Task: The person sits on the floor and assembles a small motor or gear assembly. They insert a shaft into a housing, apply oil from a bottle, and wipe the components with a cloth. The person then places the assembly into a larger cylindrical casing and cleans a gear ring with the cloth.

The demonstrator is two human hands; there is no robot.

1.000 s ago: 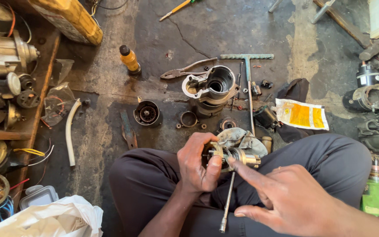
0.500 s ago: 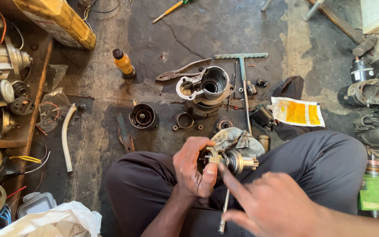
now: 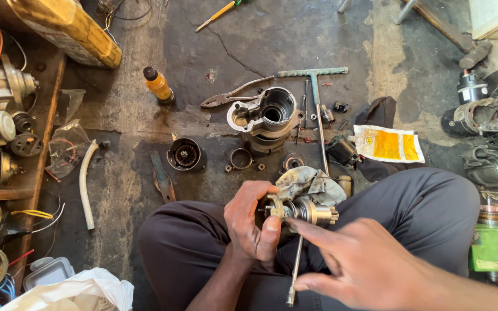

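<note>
Your left hand (image 3: 252, 222) is clenched around the gear end of a small metal drive assembly (image 3: 304, 211), thumb over the front, holding it up above your lap. Your right hand (image 3: 370, 268) has its forefinger stretched out to the brass-coloured body of the part; a thin rod (image 3: 295, 268) runs down under that hand, but you cannot tell from here whether the fingers truly close on it or only lie along it.

The assembly looks like solid steel and brass: stiff, dense for its size, and probably greasy, so expect it to slip if you pinch it only by the smooth barrel. The better hold is where your left hand is now, on the toothed collar, where the ridges give purchase. The rod is slim and could bend or bind if you lever it sideways.

A grey rag (image 3: 309, 184) lies just behind the part, on your knee, handy for wiping. Further out on the floor (image 3: 134, 126) stand the open housing (image 3: 266, 118), a T-handle wrench (image 3: 316, 98), pliers (image 3: 234, 95), a small cup-shaped gear part (image 3: 185, 155), a ring (image 3: 240, 158) and an orange bottle (image 3: 158, 85).
</note>
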